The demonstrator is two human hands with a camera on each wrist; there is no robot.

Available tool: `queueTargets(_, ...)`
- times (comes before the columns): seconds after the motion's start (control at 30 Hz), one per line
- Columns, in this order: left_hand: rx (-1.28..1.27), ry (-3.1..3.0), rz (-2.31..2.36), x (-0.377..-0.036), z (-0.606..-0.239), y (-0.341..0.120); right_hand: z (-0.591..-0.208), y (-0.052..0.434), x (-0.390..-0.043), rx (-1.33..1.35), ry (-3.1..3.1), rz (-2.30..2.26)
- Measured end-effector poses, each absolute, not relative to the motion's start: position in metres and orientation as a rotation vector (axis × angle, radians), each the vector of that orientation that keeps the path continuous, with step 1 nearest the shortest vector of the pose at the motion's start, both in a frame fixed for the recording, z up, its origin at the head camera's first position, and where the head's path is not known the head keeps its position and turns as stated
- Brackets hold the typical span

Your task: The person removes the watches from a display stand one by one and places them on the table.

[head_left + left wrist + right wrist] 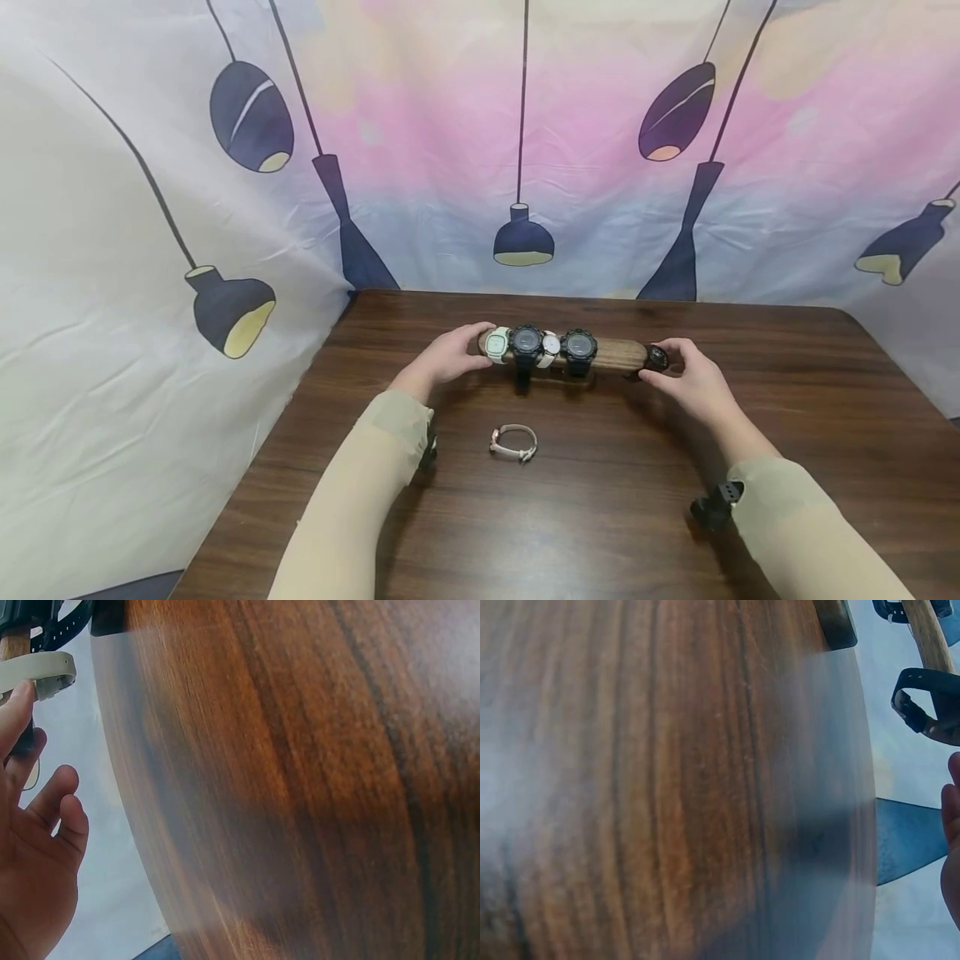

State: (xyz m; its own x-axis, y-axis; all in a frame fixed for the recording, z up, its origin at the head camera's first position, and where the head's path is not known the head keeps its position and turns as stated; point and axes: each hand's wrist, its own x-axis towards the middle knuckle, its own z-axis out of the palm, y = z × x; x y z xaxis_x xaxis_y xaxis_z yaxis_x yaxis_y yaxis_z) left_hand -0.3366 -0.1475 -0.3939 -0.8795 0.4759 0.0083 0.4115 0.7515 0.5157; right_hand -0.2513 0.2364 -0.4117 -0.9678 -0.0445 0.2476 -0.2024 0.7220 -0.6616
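A wooden watch bar [621, 353] lies crosswise near the back of the table, raised on a stand. From left to right it carries a mint-green watch [497, 343], a large black watch [527, 340], a small white watch [551, 342], another black watch [580, 345] and, at its right end, a black watch [657, 357]. My left hand [450, 353] pinches the mint-green watch at the left end, thumb on its strap [46, 669]. With thumb and fingers, my right hand [696, 382] holds the rightmost black watch, whose looped strap [922, 679] hangs under the bar.
A pale watch with a closed strap [514, 443] lies on the brown wooden table [570, 517], in front of the bar. The stand's dark base [835, 624] shows at the right wrist view's top. Behind the table hangs a lamp-patterned cloth [450, 167].
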Motion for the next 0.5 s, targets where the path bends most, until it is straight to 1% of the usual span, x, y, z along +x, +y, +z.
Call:
queueTargets(0.33, 0.723, 2.844, 0.776, -0.334, -0.392, -0.146, -0.419, 0.239, -0.241, 0.175, -2.675, 1.060)
queueTargets(0.5, 0.705, 2.841, 0.783, -0.333, -0.393, -0.147, -0.422, 0.237, -0.238, 0.207, -2.697, 1.047)
